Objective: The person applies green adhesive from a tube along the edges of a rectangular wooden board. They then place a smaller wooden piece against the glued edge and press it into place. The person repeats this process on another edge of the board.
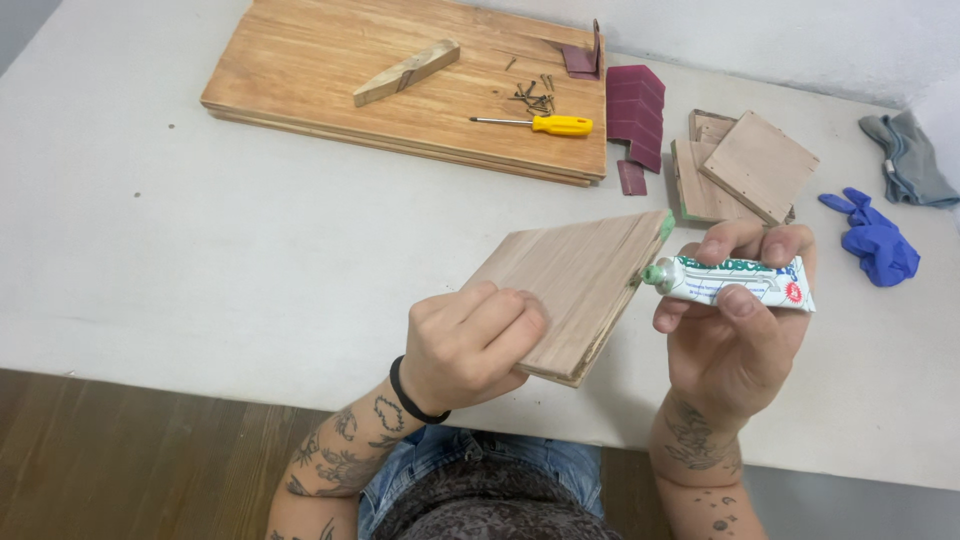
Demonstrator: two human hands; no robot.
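Observation:
My left hand [468, 345] grips the near corner of a square piece of thin plywood [575, 285] and holds it tilted above the white table [200, 250]. In my right hand [735, 335] is a small white glue tube [735, 283] with a green nozzle. The nozzle touches the plywood's right edge, where a streak of green glue shows near the upper corner.
A large wooden board [330, 70] at the back carries a wooden wedge [405, 72], a yellow-handled screwdriver [545, 124] and several small screws [535, 97]. Dark red sandpaper strips [635, 110], stacked plywood squares [745, 165], a blue glove [875, 240] and a grey cloth [910, 160] lie to the right.

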